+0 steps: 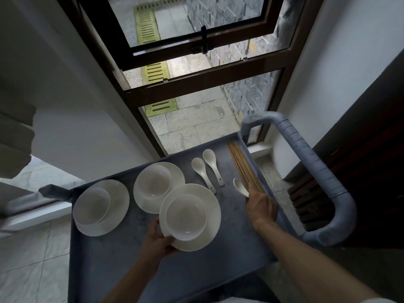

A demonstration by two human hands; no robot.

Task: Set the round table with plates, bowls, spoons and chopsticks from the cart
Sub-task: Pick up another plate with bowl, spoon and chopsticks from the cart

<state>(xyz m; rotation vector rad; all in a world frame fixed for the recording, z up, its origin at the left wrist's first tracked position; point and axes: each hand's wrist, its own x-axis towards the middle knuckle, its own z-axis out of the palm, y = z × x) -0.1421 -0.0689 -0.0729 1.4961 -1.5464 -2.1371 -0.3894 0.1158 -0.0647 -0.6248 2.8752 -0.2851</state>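
Far-left set: plate [119, 204] with bowl [91, 206] seated in it, resting on the cart [109, 259], untouched
Middle set: second plate [177, 173] and second bowl [153, 182], partly overlapped by the lifted set
Left hand [157, 241]: fingers curled round the near-left rim of the third plate [209, 206], thumb on top; the third bowl [185, 216] rides inside it
Advice, left: keep this plate level so the bowl does not slide; clear the middle set's rim before swinging away
Spoons [207, 171]: two white ones side by side on the cart bed, handles toward the person
Third spoon [240, 189]: just beside the chopsticks, at the right hand's fingertips
Right hand [261, 207]: palm down over the near ends of the chopsticks [242, 167]; whether the fingers have closed on them cannot be told
Advice, right: likely gathering one pair plus the spoon; pinch near the ends, keeping the sticks parallel against the cart wall
Round table: not in view, so nothing seems laid yet
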